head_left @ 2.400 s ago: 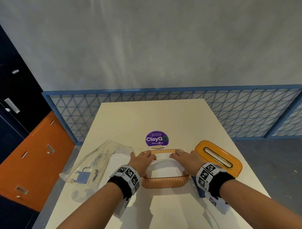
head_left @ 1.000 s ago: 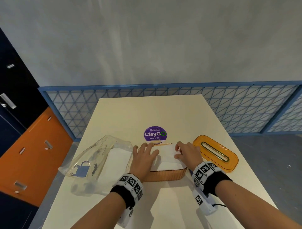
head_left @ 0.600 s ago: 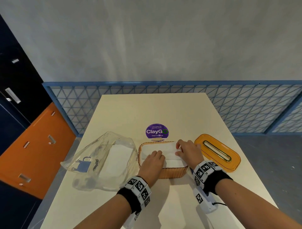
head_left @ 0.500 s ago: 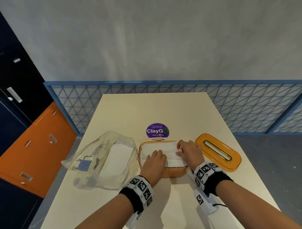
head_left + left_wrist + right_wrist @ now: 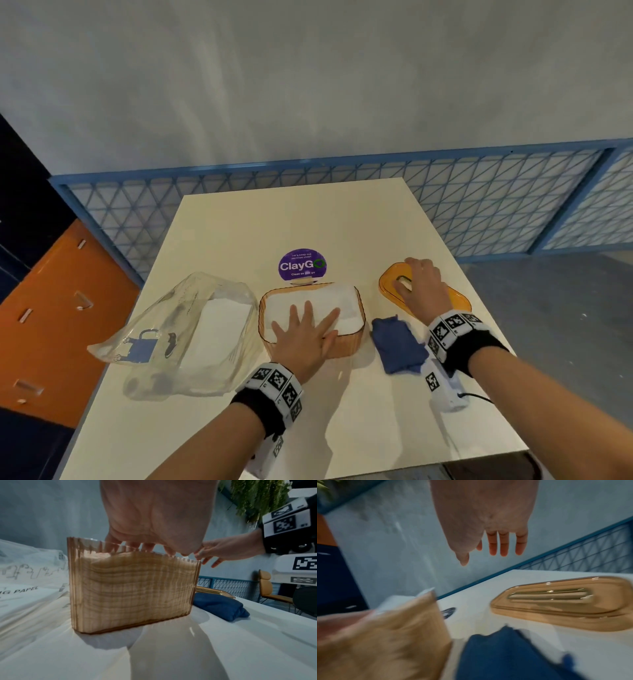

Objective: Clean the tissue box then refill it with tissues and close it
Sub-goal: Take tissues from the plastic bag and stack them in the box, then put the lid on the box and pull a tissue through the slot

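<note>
The amber translucent tissue box [image 5: 346, 346] [image 5: 133, 588] [image 5: 385, 635] stands mid-table, filled with white tissues [image 5: 329, 301]. My left hand [image 5: 306, 329] [image 5: 154, 520] lies flat on the stack with fingers spread, pressing it down. The orange lid [image 5: 457, 303] [image 5: 565, 609], with a long slot, lies on the table to the right of the box. My right hand [image 5: 420, 287] [image 5: 489, 534] hangs over the lid's near-left end with straight, relaxed fingers and holds nothing. The wrist view shows a gap between its fingers and the lid.
A folded blue cloth [image 5: 397, 342] [image 5: 221, 605] [image 5: 496, 655] lies between the box and the lid. A clear plastic bag [image 5: 191, 329] with more tissues sits left of the box. A purple ClayGo sticker [image 5: 302, 264] is behind it. The table [image 5: 308, 428] ends close on the right.
My right hand left the tissues and moved right to above the lid, uncovering the blue cloth. My left hand slid to the middle of the stack and spread flat.
</note>
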The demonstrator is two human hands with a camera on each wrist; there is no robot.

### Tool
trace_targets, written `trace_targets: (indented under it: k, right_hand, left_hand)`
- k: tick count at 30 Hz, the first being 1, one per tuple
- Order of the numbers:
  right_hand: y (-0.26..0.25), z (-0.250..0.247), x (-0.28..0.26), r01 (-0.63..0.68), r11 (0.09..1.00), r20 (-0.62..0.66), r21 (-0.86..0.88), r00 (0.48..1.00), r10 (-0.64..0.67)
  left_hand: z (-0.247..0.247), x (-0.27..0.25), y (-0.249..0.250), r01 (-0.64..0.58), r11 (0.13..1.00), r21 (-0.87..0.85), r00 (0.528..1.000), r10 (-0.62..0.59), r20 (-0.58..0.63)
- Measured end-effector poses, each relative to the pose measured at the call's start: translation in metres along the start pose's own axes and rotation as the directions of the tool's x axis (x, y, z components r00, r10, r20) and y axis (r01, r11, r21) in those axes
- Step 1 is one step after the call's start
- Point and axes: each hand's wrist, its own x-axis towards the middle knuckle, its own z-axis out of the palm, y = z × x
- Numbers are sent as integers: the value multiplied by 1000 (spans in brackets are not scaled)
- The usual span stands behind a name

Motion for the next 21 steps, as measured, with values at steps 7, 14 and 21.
trace_targets:
  k: [7, 14, 21]
  right_hand:
    - [65, 3, 22, -186, 927, 344, -327, 890, 300]
    - [78, 22, 34, -159, 897, 396, -414, 856, 334]
    - [65, 22, 29, -158, 920, 398, -360, 865, 304]
  left_hand:
    - [1, -1, 3, 35, 998, -43, 999, -35, -5]
    - [5, 1, 4, 52, 998, -38, 999, -52, 4]
    - [6, 0, 6, 58, 998, -12, 998, -58, 4]
